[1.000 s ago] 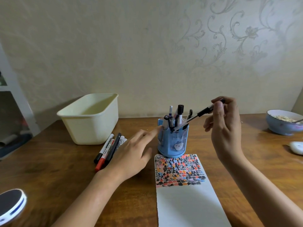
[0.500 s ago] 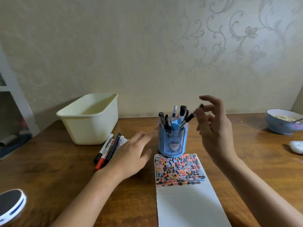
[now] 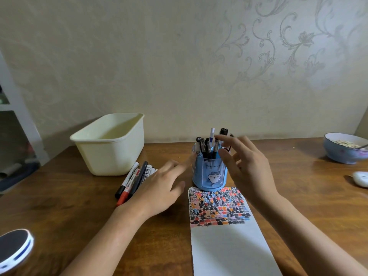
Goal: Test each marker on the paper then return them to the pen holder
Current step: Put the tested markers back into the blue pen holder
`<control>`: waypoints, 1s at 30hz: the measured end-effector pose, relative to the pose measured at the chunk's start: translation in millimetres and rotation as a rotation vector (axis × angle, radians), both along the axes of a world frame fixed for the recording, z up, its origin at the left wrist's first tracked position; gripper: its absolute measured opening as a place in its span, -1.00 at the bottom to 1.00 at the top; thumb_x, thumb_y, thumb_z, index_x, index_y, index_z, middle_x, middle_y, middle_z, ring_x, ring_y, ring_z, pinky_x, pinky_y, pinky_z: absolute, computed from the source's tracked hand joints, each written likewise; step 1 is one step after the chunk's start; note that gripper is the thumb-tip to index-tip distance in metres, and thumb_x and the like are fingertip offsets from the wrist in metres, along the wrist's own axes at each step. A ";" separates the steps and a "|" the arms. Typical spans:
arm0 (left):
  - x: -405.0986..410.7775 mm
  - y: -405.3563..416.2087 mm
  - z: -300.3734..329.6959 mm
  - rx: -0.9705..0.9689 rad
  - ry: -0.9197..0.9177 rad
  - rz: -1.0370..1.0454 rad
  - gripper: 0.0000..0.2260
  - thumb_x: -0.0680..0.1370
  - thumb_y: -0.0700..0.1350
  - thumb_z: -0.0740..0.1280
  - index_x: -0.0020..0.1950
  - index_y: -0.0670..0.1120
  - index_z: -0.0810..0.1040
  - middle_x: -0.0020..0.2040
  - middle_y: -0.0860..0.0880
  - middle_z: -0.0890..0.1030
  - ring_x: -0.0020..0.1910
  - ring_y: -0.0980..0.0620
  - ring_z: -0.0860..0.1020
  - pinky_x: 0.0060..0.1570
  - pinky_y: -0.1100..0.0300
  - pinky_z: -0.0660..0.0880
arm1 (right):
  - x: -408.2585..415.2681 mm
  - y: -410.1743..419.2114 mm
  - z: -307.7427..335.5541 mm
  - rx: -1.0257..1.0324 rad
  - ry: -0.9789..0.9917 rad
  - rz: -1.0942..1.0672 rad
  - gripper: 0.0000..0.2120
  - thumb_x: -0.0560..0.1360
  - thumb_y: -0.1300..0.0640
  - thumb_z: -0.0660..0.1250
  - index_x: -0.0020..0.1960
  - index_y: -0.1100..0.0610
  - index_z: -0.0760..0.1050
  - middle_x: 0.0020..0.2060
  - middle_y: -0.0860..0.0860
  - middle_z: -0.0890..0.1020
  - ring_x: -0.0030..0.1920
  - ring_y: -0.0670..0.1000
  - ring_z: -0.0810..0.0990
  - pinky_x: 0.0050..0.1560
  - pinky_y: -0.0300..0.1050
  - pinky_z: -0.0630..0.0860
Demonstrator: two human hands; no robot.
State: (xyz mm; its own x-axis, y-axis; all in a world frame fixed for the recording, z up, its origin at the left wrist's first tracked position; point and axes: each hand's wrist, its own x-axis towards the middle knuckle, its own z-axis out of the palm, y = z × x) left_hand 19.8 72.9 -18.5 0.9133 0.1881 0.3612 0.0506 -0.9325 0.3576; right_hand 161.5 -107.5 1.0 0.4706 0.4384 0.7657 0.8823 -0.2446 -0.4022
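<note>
A blue pen holder (image 3: 209, 174) with a cartoon face stands at the middle of the wooden table, holding several markers and pens (image 3: 208, 145). My right hand (image 3: 247, 168) hovers beside and just over its right rim, fingers spread and holding nothing. My left hand (image 3: 161, 186) lies flat on the table to the holder's left, its index finger reaching the holder's side. Several loose markers (image 3: 133, 180) lie partly under that hand. White paper (image 3: 229, 242) lies in front of the holder, its top covered in coloured test marks (image 3: 218, 206).
A cream plastic tub (image 3: 111, 144) stands at the back left. At the far right are a blue bowl of food (image 3: 344, 146) and a white object (image 3: 361, 178). A round black-and-white device (image 3: 14, 248) sits at the near left edge.
My right hand dropped the black marker into the holder, let go and opened. It now sits lower beside the holder. My left hand stayed on the table.
</note>
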 end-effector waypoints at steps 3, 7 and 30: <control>0.3 2.9 -0.6 0.003 0.022 0.003 -0.33 0.64 -0.02 0.24 0.51 0.46 -0.11 0.29 0.21 0.36 0.19 0.20 0.46 0.16 0.18 0.53 | -0.8 1.1 -3.2 -0.040 0.013 -0.008 -0.57 0.61 0.12 0.32 0.46 -0.11 0.43 0.10 -0.11 0.57 -0.25 -0.15 0.57 -0.29 -0.28 0.45; -2.9 13.5 2.4 -0.064 -0.004 0.032 -0.40 0.64 -0.08 0.27 0.51 0.42 0.10 0.23 0.25 0.40 0.18 0.24 0.47 0.12 0.32 0.45 | -4.1 -0.2 -2.3 0.013 0.044 0.024 -0.52 0.57 0.19 0.33 0.45 -0.06 0.37 0.05 -0.19 0.54 -0.27 -0.22 0.55 -0.31 -0.30 0.40; -14.0 48.8 -6.4 0.166 0.214 0.212 -0.75 0.55 -0.12 0.36 0.10 0.22 0.63 0.20 0.18 0.46 0.32 0.14 0.26 0.29 0.16 0.31 | -18.3 6.0 -13.0 -0.090 0.003 0.157 -0.85 0.52 0.13 0.29 0.10 0.01 0.48 -0.09 -0.20 0.51 -0.31 -0.10 0.56 -0.37 -0.25 0.47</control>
